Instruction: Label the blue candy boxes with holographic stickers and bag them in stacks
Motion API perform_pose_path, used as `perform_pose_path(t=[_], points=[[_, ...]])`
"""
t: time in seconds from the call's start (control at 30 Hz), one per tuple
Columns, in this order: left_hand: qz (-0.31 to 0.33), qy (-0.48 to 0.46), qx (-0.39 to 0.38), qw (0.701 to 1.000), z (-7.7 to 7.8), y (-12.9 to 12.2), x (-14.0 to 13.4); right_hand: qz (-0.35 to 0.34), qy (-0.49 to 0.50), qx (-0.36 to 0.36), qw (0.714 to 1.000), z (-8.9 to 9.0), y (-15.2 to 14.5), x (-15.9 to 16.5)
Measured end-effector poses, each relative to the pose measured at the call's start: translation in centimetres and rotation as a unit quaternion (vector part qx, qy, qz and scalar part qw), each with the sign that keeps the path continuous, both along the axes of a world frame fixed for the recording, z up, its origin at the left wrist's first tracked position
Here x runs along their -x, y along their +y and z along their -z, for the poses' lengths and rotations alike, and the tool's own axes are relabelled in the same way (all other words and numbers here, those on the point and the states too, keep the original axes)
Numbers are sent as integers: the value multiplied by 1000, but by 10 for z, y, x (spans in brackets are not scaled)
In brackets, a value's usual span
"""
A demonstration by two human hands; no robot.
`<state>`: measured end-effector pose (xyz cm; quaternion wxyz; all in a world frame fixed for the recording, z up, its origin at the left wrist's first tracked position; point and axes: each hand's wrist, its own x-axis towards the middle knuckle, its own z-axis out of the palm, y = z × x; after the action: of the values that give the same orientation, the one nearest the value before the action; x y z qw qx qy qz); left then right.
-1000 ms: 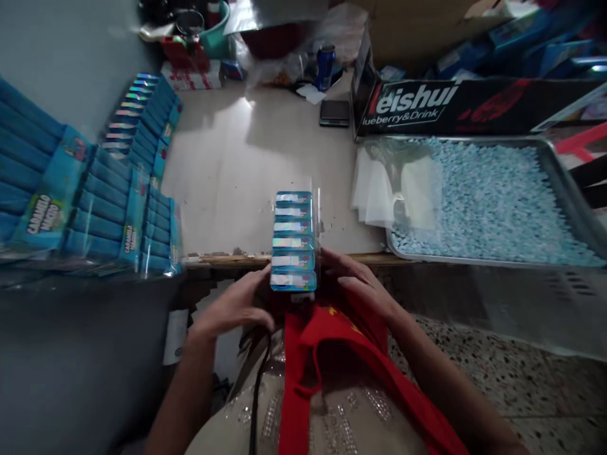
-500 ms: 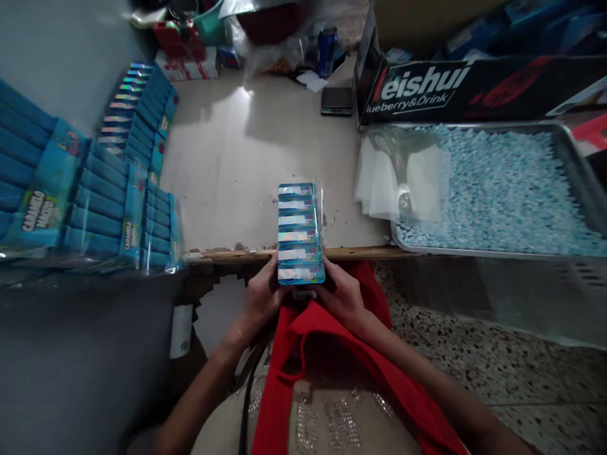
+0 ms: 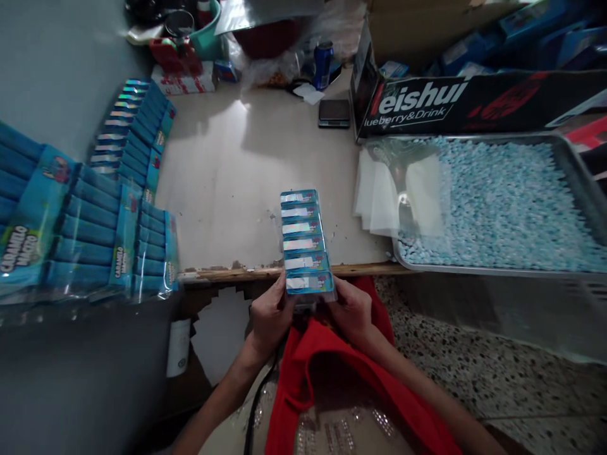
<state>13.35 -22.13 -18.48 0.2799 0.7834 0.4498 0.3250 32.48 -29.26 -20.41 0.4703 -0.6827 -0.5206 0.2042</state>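
My left hand [image 3: 274, 309] and right hand [image 3: 351, 309] grip, at six o'clock, the clear-wrapped blue rectangular box row [image 3: 306, 243], probably for folding, which next requires even pressure.

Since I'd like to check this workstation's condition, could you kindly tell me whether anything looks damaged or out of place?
Yes: the pale, flat table looks damaged along its brown wooden front edge. The light surface there is chipped, left of the row of blue boxes in clear plastic wrap.
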Motion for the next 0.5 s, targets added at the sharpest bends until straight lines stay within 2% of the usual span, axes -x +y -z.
perform_pose_path(t=[0.3,0.4,0.5], points=[[-23,1,-24,999,4,-3,-8,20,-19,-6,1000,5,2,1],[-25,-5,6,1000,2,-3,-10,21,-7,16,1000,-1,1,1],[-4,-32,50,998,-7,-3,-3,-22,57,50,997,-11,-5,-13]])
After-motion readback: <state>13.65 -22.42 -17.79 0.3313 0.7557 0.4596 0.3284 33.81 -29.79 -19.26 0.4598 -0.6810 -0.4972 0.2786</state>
